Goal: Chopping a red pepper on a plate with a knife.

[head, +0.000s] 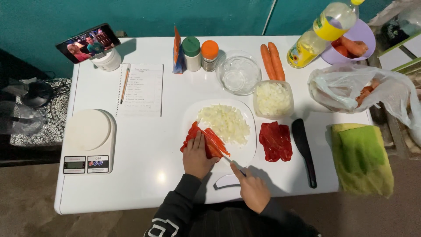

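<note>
A red pepper is pressed flat on a white board by the left hand, whose fingers are laid over the pepper's left part with the palm resting toward the board's near edge. A knife is gripped in the right hand, closed around the handle, with the blade angled up and left so that its tip lies on the pepper just beside the left fingertips. Several cut red strips are seen at the pepper's right side, next to the blade. A heap of chopped onion is piled on the far part of the same board, touching the strips. To the right of the board, on the white table, more pepper pieces are laid, and a black spatula lies just beyond them. A square tub filled with chopped onion stands behind those pieces, with a glass bowl to its left and 2 carrots behind it. At the left of the table a kitchen scale is set, with a sheet of paper and a pencil beyond it. A green and yellow cloth lies at the right edge.
</note>
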